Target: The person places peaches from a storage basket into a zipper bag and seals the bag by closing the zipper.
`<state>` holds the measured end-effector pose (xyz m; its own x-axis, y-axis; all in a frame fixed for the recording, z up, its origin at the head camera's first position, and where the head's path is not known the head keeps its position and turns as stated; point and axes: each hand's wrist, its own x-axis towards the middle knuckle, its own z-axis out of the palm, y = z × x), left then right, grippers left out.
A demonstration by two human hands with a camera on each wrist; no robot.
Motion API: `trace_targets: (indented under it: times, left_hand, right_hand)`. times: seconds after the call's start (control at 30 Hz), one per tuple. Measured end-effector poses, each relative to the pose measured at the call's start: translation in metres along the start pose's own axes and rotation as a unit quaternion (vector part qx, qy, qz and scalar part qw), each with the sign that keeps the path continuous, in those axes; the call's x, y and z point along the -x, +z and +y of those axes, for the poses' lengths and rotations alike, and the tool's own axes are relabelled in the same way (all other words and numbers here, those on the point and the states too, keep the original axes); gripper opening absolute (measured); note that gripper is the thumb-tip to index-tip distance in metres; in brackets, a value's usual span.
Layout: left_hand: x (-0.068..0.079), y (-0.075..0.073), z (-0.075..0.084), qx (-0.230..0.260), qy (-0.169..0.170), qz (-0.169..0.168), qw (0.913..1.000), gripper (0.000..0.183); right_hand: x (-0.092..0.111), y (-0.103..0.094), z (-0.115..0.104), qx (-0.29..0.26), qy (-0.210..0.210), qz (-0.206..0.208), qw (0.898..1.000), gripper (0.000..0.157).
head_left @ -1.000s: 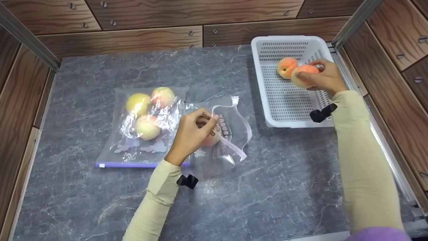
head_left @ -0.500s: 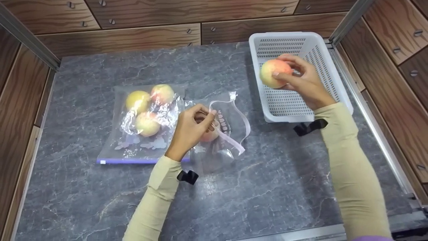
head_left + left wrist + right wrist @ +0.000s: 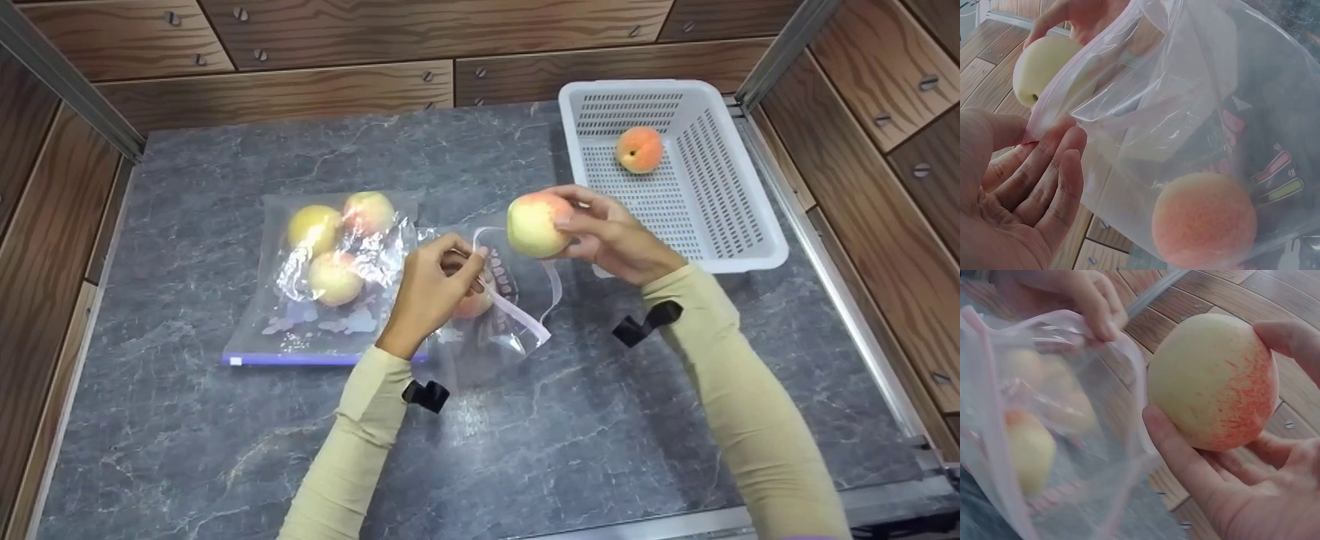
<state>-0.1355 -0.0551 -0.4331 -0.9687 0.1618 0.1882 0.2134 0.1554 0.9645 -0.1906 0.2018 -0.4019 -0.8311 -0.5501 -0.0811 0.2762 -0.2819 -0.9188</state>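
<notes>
With thumb and fingers, my left hand point(image 3: 435, 289) pinches the pink-edged rim of a clear zip bag point(image 3: 517, 300). The bag's mouth gapes toward the right, and a round peach-coloured fruit point(image 3: 1204, 219) lies inside. My right hand point(image 3: 611, 232) grips a pale yellow apple point(image 3: 1213, 382) with a streaky red blush. That apple is held up just beside the mouth; the right wrist view shows it to the right of the rim. In the head view it overlaps the bag's far edge.
A second clear zip bag point(image 3: 300, 330) with a purple slider strip lies flat at left, holding 3 fruits. A white perforated basket point(image 3: 750, 225) at back right holds one orange-red fruit point(image 3: 640, 150). Wood-patterned panels point(image 3: 337, 30) border the grey marbled table point(image 3: 585, 435).
My right hand has lifted the apple out of the basket and carried it left and nearer, over to the bag's mouth. The left hand keeps its pinch on the rim.
</notes>
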Motion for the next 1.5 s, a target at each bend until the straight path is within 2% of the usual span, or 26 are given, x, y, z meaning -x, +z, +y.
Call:
trace_targets:
  times: [0.27, 0.4, 0.57, 0.67, 0.87, 0.97, 1.2, 1.5]
  left_hand:
    - [0.0, 0.0, 0.0, 0.008, -0.007, 0.011, 0.9999, 0.016]
    - [0.0, 0.0, 0.0, 0.016, -0.006, 0.017, 0.9997, 0.017]
    - [0.0, -0.001, -0.001, 0.011, 0.006, 0.029, 0.9995, 0.018]
    - [-0.001, -0.001, 0.0, 0.002, 0.008, 0.031, 0.9995, 0.018]
    - [0.0, 0.0, 0.0, -0.004, 0.012, 0.024, 0.9996, 0.015]
    - [0.0, 0.001, 0.0, -0.007, 0.018, 0.018, 0.9997, 0.015]
    - [-0.001, 0.004, 0.002, -0.014, 0.029, 0.003, 0.9995, 0.017]
    - [-0.002, 0.005, 0.002, -0.019, 0.028, 0.006, 0.9994, 0.015]
  right_hand:
    - [-0.001, 0.009, 0.022, 0.032, 0.034, -0.021, 0.999, 0.06]
    - [0.001, 0.009, 0.029, 0.072, 0.011, -0.023, 0.997, 0.065]
    - [0.0, 0.01, 0.033, 0.132, -0.009, -0.039, 0.99, 0.067]
    - [-0.001, 0.009, 0.034, 0.139, 0.003, -0.045, 0.989, 0.065]
    - [0.0, 0.004, 0.036, 0.106, 0.053, -0.042, 0.992, 0.061]
    - [0.0, 0.0, 0.038, 0.114, 0.063, -0.038, 0.991, 0.063]
    - [-0.002, -0.004, 0.045, 0.21, 0.066, -0.025, 0.975, 0.072]
    - [-0.01, 0.002, 0.055, 0.266, 0.063, -0.072, 0.959, 0.068]
